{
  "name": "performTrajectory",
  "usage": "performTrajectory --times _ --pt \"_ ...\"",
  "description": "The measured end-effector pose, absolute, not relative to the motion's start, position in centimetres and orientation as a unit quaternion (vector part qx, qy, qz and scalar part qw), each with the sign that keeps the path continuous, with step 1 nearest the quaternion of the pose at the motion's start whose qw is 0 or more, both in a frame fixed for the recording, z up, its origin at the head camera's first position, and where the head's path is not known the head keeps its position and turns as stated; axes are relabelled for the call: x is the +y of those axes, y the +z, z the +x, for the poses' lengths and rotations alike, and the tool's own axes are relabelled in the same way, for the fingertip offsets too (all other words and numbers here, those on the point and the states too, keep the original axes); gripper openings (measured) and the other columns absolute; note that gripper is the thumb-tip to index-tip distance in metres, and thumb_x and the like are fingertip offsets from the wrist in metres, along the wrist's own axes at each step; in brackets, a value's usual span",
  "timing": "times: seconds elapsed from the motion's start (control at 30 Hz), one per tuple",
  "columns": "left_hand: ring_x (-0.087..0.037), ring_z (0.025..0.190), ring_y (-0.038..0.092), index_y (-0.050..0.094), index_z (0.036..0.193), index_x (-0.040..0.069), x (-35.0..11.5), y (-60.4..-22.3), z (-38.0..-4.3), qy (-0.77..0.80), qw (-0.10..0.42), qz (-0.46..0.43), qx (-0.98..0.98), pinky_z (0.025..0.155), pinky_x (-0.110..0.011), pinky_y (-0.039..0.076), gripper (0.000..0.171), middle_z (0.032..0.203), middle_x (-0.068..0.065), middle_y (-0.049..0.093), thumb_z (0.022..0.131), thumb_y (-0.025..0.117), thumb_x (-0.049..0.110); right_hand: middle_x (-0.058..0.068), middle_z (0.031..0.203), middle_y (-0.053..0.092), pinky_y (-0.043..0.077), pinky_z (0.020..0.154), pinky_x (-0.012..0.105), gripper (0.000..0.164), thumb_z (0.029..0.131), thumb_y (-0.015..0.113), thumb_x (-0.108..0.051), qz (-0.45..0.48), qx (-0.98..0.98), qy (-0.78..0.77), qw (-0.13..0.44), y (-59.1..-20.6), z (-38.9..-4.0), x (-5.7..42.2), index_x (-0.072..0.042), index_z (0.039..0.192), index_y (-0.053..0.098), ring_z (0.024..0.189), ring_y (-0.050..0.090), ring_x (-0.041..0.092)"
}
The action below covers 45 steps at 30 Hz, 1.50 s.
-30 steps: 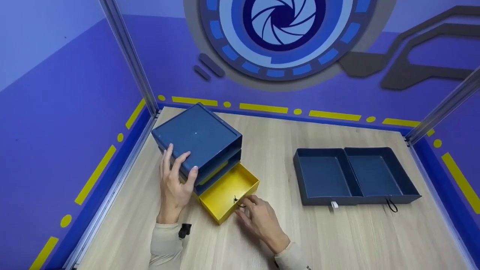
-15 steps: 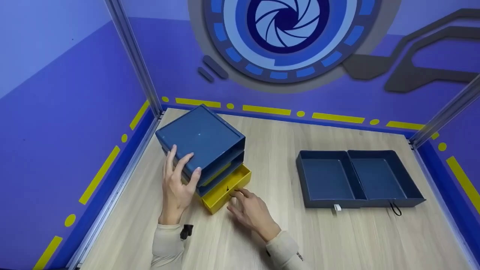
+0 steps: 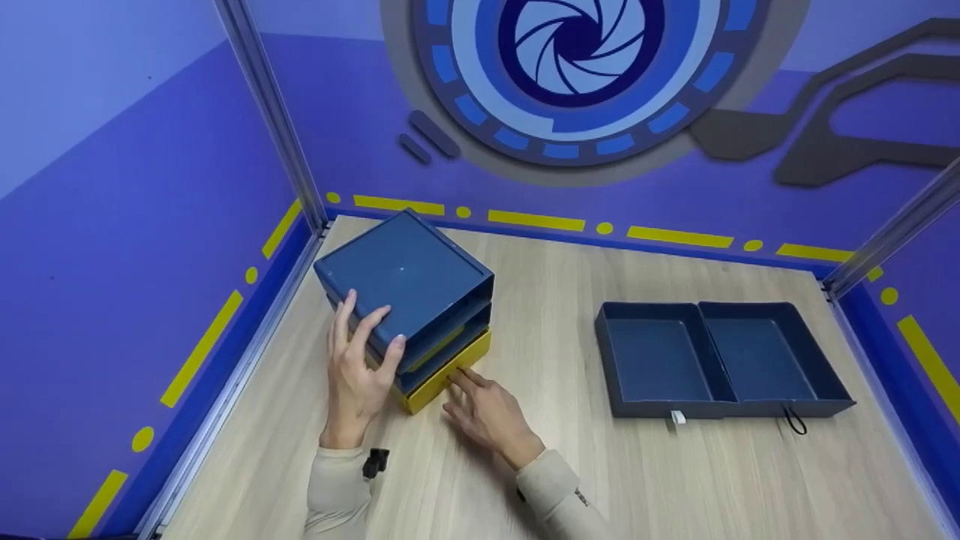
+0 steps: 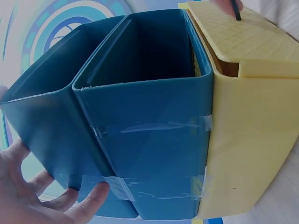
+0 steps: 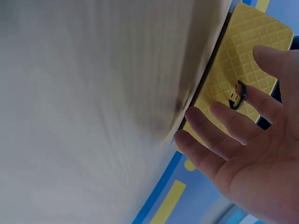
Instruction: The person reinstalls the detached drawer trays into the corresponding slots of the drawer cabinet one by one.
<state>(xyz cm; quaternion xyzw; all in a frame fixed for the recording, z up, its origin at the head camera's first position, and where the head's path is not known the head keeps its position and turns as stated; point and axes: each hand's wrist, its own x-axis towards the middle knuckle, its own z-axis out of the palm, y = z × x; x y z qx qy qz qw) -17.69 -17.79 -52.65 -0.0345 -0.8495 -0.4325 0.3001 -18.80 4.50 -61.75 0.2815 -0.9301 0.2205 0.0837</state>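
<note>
A stack of two blue open-fronted cases (image 3: 405, 274) over a yellow one stands on the table's left side. My left hand (image 3: 358, 382) rests spread against the stack's near corner, fingertips on the top blue case. The yellow drawer (image 3: 450, 375) sits in the bottom case, with a narrow gap at its front edge in the left wrist view (image 4: 226, 69). Its quilted front carries a black loop pull (image 5: 243, 91). My right hand (image 3: 487, 412) touches this front with outstretched fingers, one at the loop. Clear tape (image 4: 154, 127) joins the cases' sides.
Two blue drawers (image 3: 724, 409) lie side by side on the right of the wooden table (image 3: 555, 300). One has a white tab (image 3: 678, 417), the other a black loop (image 3: 795, 421). Purple-blue panels (image 3: 315, 112) wall in the back and sides.
The yellow drawer has slid inward from well out to nearly flush, the right hand moving up and left with it. The right fingers have straightened from the pull. The left hand keeps its place.
</note>
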Motion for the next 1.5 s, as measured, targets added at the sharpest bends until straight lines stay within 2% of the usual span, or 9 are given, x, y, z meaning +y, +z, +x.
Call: performTrajectory --times 0.37,0.63,0.93,1.03,1.27,1.5 --pt "-0.043 0.160 0.028 0.072 0.137 0.023 -17.7 -52.6 -17.7 -0.433 0.302 -0.037 -0.848 0.122 -0.076 0.023 0.044 0.173 -0.012 0.034 0.095 0.075 0.034 0.020 0.146 0.067 0.062 0.091 0.048 0.052 0.100 0.073 -0.036 0.275 -0.931 0.224 0.080 -61.8 -19.1 4.0 -0.006 0.142 0.065 0.112 0.075 0.037" --pt "-0.045 0.161 0.027 0.071 0.138 0.022 -17.9 -52.8 -17.8 -0.430 0.314 -0.043 -0.846 0.122 -0.076 0.024 0.045 0.173 -0.014 0.034 0.095 0.075 0.031 0.020 0.140 0.070 0.063 0.089 0.047 0.048 0.100 0.073 -0.032 0.278 -0.928 0.232 0.085 -61.5 -19.3 3.8 -0.005 0.140 0.067 0.109 0.076 0.037" --pt "-0.045 0.160 0.028 0.072 0.137 0.022 -17.9 -52.9 -17.8 -0.433 0.318 -0.044 -0.842 0.122 -0.076 0.025 0.044 0.173 -0.014 0.035 0.094 0.075 0.030 0.021 0.143 0.068 0.063 0.089 0.051 0.050 0.101 0.072 -0.032 0.280 -0.928 0.235 0.077 -61.4 -19.1 4.4 -0.007 0.144 0.065 0.109 0.076 0.040" --pt "-0.045 0.160 0.028 0.072 0.137 0.021 -17.8 -52.9 -17.9 -0.436 0.318 -0.044 -0.841 0.122 -0.075 0.025 0.044 0.173 -0.014 0.035 0.094 0.075 0.030 0.022 0.139 0.070 0.063 0.087 0.051 0.049 0.101 0.072 -0.031 0.272 -0.925 0.250 0.087 -61.2 -18.9 5.3 -0.006 0.143 0.065 0.106 0.076 0.041" --pt "-0.046 0.160 0.027 0.072 0.136 0.019 -17.5 -52.9 -17.9 -0.441 0.317 -0.043 -0.839 0.122 -0.076 0.024 0.044 0.172 -0.016 0.034 0.093 0.074 0.029 0.021 0.133 0.073 0.061 0.095 0.051 0.049 0.101 0.072 -0.032 0.228 -0.928 0.274 0.113 -60.1 -18.2 9.3 -0.003 0.141 0.066 0.115 0.074 0.039" --pt "-0.046 0.160 0.026 0.071 0.137 0.018 -17.6 -52.9 -17.8 -0.437 0.316 -0.041 -0.841 0.122 -0.077 0.023 0.044 0.173 -0.016 0.033 0.094 0.073 0.029 0.020 0.128 0.075 0.061 0.094 0.052 0.047 0.099 0.075 -0.031 0.172 -0.936 0.271 0.144 -59.1 -17.1 14.1 -0.004 0.137 0.069 0.113 0.075 0.039"
